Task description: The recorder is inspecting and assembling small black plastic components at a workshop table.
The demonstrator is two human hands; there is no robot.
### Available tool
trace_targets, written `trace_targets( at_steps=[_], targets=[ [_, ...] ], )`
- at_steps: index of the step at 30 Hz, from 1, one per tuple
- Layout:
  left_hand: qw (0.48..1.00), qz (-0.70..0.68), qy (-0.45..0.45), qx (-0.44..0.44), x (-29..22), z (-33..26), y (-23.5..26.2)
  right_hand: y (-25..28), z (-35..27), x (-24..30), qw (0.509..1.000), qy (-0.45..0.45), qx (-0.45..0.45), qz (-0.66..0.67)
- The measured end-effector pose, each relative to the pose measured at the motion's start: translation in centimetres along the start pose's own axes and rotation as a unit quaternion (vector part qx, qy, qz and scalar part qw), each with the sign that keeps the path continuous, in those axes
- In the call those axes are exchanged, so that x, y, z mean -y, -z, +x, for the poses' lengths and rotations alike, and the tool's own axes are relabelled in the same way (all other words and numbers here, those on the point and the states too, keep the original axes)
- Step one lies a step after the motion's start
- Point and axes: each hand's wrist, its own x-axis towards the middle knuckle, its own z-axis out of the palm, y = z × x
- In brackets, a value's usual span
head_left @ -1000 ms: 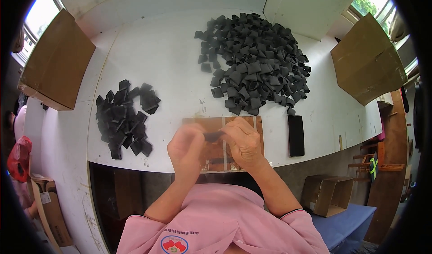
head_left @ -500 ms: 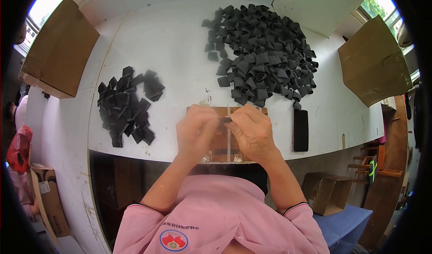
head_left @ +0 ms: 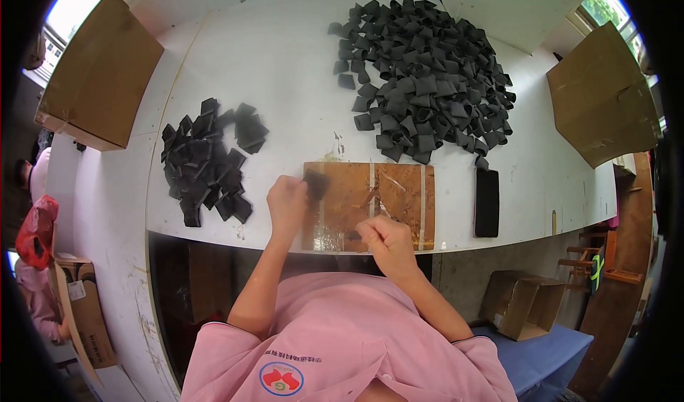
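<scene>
My left hand (head_left: 288,201) is closed on the edge of a flat black fabric piece (head_left: 318,186), slightly blurred, over the left end of a brown board (head_left: 402,188). Near the board's front edge, my right hand (head_left: 388,242) is curled with its fingers pressed together. A small dark bit shows by its fingertips, too little to name. To the left lies a smaller pile of flat black fabric pieces (head_left: 203,156). A large heap of black fabric loops (head_left: 427,81), many standing open like short tubes, spreads over the far right of the white table (head_left: 285,67).
A black phone (head_left: 487,204) lies right of the board. Cardboard boxes stand at the table's left (head_left: 100,74) and right (head_left: 605,96). Below the table at right, an open carton (head_left: 524,304) rests on a blue-covered surface (head_left: 548,352). Another person (head_left: 39,288) is at far left.
My hands were together over the board, both at a small dark piece. Now they are apart: the left has moved left with the black fabric piece, the right down toward the board's front edge.
</scene>
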Motion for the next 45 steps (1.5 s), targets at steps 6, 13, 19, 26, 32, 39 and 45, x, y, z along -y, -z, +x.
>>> trace_targets(
  at_steps=[6,13,19,26,32,39,45],
  targets=[
    [0.743,-0.563,0.310,0.190,-7.6,-4.0,2.9,-2.0,-0.2,0.7,0.983,-0.047,-0.055,0.171],
    [0.692,-0.627,0.258,0.246,-9.3,-5.8,2.7,0.0,0.1,0.9,0.888,-0.186,-0.030,0.420],
    [0.643,-0.660,0.272,0.277,-10.6,-3.8,4.0,1.7,0.3,0.2,0.881,-0.149,-0.003,0.449],
    [0.662,-0.597,0.260,0.371,-10.1,-1.8,4.3,3.1,0.9,-0.4,0.890,-0.146,0.143,0.408],
    [0.715,-0.522,0.261,0.386,-10.1,-1.6,4.8,2.9,0.9,1.2,0.960,-0.112,0.099,0.236],
    [0.857,-0.440,0.173,0.208,-11.7,-3.4,4.2,1.8,0.0,3.2,0.989,0.123,-0.082,-0.009],
    [0.966,-0.226,-0.064,0.113,-12.0,-4.0,3.4,0.9,0.3,2.6,0.960,0.209,-0.137,-0.125]
  ],
)
